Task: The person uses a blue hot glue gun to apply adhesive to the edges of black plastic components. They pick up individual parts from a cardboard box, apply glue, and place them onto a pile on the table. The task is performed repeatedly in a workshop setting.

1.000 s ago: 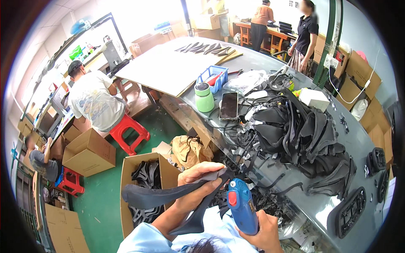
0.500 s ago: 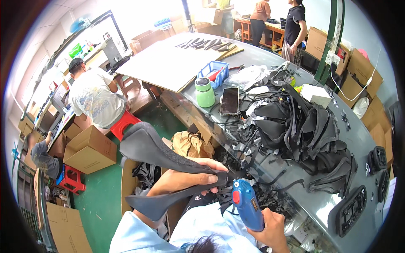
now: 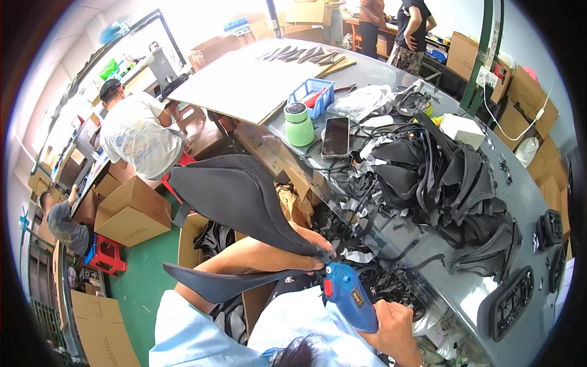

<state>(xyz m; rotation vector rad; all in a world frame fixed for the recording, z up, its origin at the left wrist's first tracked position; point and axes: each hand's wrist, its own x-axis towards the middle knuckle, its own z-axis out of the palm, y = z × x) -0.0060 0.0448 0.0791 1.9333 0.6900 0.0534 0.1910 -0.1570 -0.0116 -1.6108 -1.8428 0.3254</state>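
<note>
My left hand (image 3: 288,259) is closed on the narrow end of a black curved foam pad (image 3: 229,189). Its broad upper wing spreads over my forearm, and a second long wing hangs below my wrist. In my right hand (image 3: 394,327) is a blue handheld power tool (image 3: 354,300) with a red button, possibly an electric cutter. The tool's head is right at the pad's narrow end, beside my left fingertips; whether it touches cannot be made out. Below the hands are black scraps and an open carton (image 3: 191,241) with dark pieces inside.
On the grey table (image 3: 422,275) lie a heap of black foam pieces (image 3: 452,183), a phone (image 3: 335,137), a green bottle (image 3: 299,125), a blue basket (image 3: 319,104) and black oval frames (image 3: 513,303). A person (image 3: 140,134) sits at left; others stand at the back.
The foam pad has turned, so its upper wing shows broader and its lower wing sits further left. The blue tool has moved slightly left, up to the pad's end.
</note>
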